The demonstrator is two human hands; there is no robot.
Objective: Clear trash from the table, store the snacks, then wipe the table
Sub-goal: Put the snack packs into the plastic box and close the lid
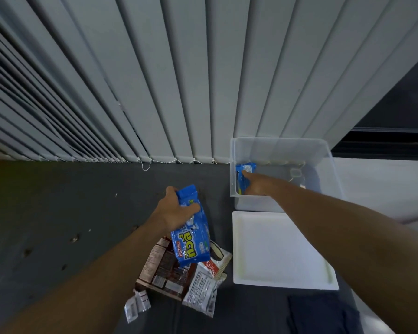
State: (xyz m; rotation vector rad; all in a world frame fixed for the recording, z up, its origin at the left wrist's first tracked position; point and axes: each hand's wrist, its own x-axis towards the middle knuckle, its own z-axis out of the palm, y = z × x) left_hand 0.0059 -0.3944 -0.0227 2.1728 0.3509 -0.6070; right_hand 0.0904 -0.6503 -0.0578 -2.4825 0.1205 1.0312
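Two blue packs, left hand (176,208) grasping big pack (191,239) by top, right hand (256,185) on small pack (246,169) in bin (323,150), grip unclear

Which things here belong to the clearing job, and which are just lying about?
Job: big blue snack packet in left hand; small blue packet in clear bin; white lid; brown packet; white packets; torn wrapper; dark cloth.
Lying about: vertical blinds; bead chain.

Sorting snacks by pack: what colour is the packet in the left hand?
The packet is blue with yellow lettering; head view.
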